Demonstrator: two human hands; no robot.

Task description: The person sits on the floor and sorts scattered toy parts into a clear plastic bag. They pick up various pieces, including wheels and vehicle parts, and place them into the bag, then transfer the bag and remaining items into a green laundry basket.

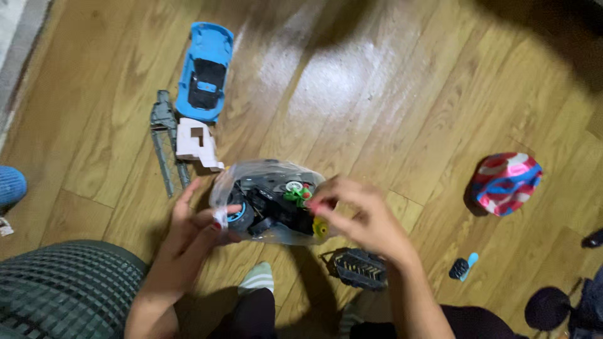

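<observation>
Now, from my head camera, my left hand (pixel 188 229) and right hand (pixel 358 216) pinch opposite ends of the clear bag (pixel 270 201) of toy parts above the floor (pixel 377 94), seemingly opening it, needing a steady pull apart.
</observation>
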